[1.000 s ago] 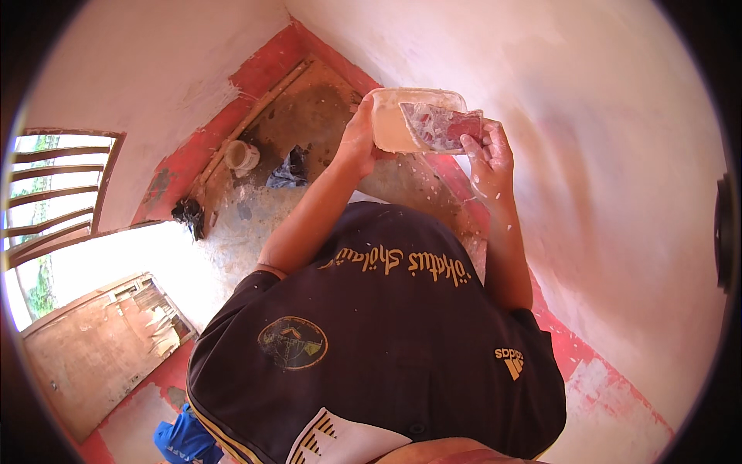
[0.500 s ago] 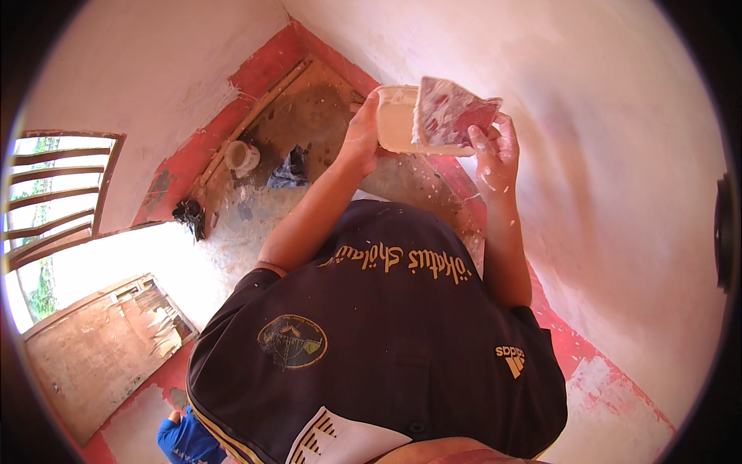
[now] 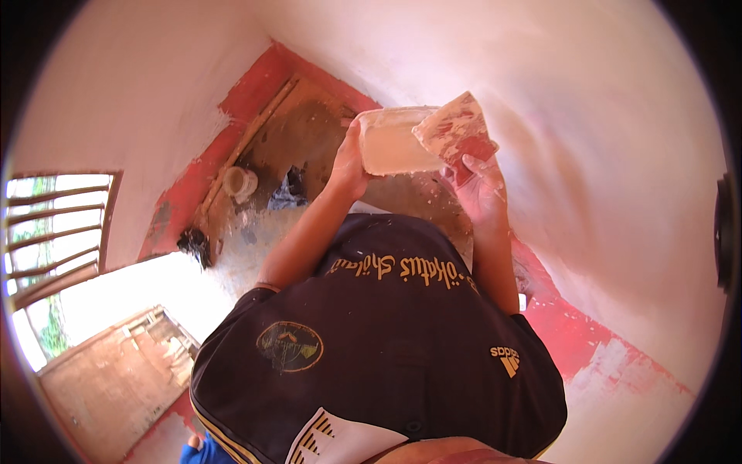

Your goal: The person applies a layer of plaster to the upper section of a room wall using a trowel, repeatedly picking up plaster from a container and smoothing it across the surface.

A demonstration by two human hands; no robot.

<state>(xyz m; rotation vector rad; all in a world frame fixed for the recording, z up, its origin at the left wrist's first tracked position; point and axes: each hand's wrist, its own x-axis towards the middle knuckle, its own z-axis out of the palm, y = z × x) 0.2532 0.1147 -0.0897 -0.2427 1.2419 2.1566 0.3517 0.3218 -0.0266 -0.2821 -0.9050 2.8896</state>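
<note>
My left hand [image 3: 352, 161] is closed on the left end of a shallow rectangular tray [image 3: 402, 172], whose inside is coated with pale paste. In my right hand [image 3: 481, 189] is a flat red putty spreader [image 3: 464, 127], smeared with the same pale stuff and pinched at its lower corner. The spreader is tilted over the tray's right end and hides part of it; whether the two touch I cannot tell. White specks of paste stick to my right fingers.
A pale wall [image 3: 618, 193] with damp-looking streaks rises close on the right, above a red band [image 3: 568, 329]. On the stained floor stand a small bucket [image 3: 241, 185] and a dark plastic bag [image 3: 288, 189]. A slatted window [image 3: 58, 224], wooden door [image 3: 116, 379] and person in blue [image 3: 207, 452] are left.
The tray has come slightly left and lower, toward me. The spreader has turned in my right hand's grip, its upper corner now pointing up and away, and more of the tray shows.
</note>
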